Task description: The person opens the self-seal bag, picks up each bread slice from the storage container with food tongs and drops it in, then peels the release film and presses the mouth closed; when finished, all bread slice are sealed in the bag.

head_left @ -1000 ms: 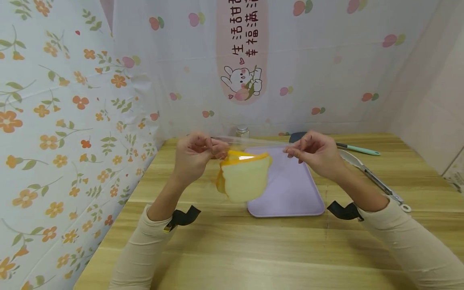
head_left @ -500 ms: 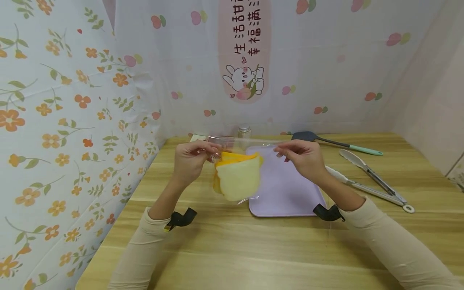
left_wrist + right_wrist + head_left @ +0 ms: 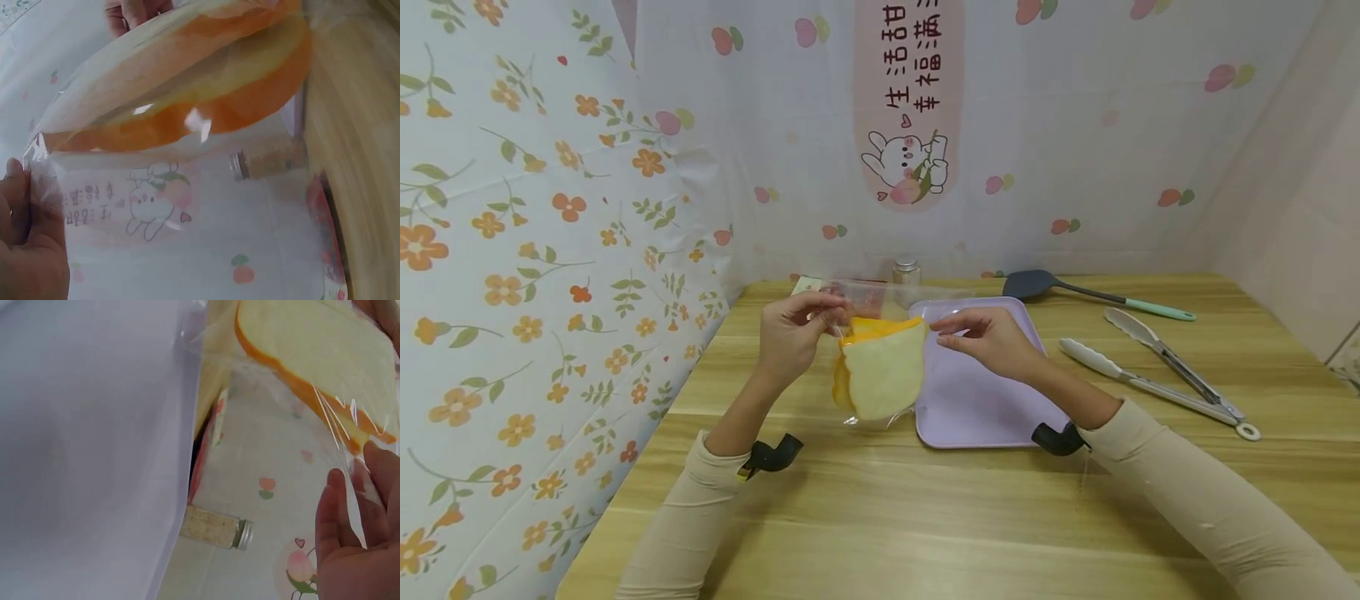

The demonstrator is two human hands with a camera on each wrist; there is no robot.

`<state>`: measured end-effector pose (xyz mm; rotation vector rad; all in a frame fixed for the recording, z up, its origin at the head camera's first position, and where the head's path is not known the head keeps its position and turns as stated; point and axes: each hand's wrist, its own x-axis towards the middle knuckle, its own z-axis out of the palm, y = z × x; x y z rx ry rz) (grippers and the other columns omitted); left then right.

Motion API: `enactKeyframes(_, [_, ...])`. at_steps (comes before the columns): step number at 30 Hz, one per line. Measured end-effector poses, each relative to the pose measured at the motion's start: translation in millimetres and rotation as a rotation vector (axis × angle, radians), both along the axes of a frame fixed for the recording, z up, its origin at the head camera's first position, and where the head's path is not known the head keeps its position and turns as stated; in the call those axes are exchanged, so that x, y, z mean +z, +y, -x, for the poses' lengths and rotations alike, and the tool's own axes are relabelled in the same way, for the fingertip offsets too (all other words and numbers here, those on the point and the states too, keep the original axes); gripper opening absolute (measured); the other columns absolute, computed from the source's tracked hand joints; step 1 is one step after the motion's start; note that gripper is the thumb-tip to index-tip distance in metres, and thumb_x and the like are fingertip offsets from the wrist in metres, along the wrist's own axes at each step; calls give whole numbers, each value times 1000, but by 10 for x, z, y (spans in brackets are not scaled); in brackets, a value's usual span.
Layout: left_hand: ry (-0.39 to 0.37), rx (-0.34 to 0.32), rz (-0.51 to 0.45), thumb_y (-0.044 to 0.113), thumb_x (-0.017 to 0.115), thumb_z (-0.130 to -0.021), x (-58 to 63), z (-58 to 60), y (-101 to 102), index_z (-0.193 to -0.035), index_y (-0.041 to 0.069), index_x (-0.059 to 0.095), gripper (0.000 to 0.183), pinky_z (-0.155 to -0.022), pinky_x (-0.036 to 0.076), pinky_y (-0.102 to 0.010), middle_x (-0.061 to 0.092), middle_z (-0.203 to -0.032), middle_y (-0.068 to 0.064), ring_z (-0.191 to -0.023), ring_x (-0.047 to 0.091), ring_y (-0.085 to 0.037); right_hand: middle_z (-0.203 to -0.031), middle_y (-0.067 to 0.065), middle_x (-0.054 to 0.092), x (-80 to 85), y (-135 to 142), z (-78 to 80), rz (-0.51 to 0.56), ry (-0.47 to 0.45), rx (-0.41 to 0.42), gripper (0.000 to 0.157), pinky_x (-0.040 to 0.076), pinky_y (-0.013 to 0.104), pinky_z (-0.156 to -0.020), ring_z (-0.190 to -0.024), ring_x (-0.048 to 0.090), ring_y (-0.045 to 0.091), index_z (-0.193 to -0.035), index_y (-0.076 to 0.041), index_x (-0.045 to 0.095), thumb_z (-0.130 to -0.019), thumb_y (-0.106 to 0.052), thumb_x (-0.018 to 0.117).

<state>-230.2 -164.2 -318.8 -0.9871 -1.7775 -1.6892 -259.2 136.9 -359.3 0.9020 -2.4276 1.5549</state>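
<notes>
Two slices of bread (image 3: 887,379), pale with orange-brown crusts, hang in a clear plastic bag (image 3: 870,418) above the table, left of the tray. My left hand (image 3: 792,337) pinches the bag's upper left edge between thumb and fingers. At the upper right side of the bag, my right hand (image 3: 992,340) holds the film, its fingertips close to the slices' corner. In the right wrist view, thumb and fingers of the right hand (image 3: 365,515) lie on either side of the crinkled plastic. The left wrist view shows the crusts (image 3: 206,112) through the film.
A lilac tray (image 3: 985,408) lies right of the bag, partly under my right forearm. Behind stand a small glass jar (image 3: 907,273) with a metal lid and a reddish packet (image 3: 863,297). Tongs (image 3: 1150,387) and a dark spatula (image 3: 1033,284) lie at the right.
My right hand has come left and down, from the bag's far upper corner to beside the bread slices. The bag has shifted slightly left, while my left hand keeps its grip.
</notes>
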Motion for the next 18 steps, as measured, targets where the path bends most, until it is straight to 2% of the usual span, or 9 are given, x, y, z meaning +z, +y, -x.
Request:
enactKeyframes(4, [34,73,225,-17,74,-77,-22,5,-97,-116,-11,67,40,-60,55,-22,68,-106,-22,-76,64,-19,-104,17,74,19,-1,-7,52,31,-48,20,56,21,-69,-84,70,10,-107,2,74,-87,-1,74])
enactKeyframes(7, [33,77,375,-12,77,-77,-62,20,-178,-135,-4,57,62,-68,57,-24,60,-125,-21,-89,66,-30,-101,12,75,33,11,-16,93,75,-67,19,55,21,-65,-79,71,11,-104,-3,76,-86,-4,77])
enactKeyframes(9, [-1,43,398,-12,75,-80,-96,32,-219,-141,-4,50,67,-72,58,-27,56,-131,-21,-96,67,-35,-98,10,75,37,11,-22,111,105,-78,18,54,21,-61,-75,71,15,-103,-5,76,-85,-6,78])
enactKeyframes(11, [-43,18,382,-13,72,-82,-130,39,-258,-144,-4,47,67,-74,58,-28,53,-136,-21,-100,68,-34,-94,8,76,50,-1,-41,122,135,-93,17,51,20,-55,-70,71,21,-101,-7,77,-84,-8,79])
enactKeyframes(15, [-87,-12,333,-18,67,-83,-163,38,-350,-145,-6,42,68,-69,58,-26,48,-143,-24,-98,68,-22,-90,8,76,64,-53,-69,135,150,-77,21,53,23,-56,-66,71,22,-106,-7,76,-85,-5,78])
enactKeyframes(18, [-124,-67,312,-20,65,-85,-155,39,-443,-147,-6,39,69,-62,57,-24,43,-148,-24,-94,66,-14,-94,11,76,73,-105,-77,150,126,-42,24,57,28,-60,-66,72,20,-110,-5,75,-87,-2,75])
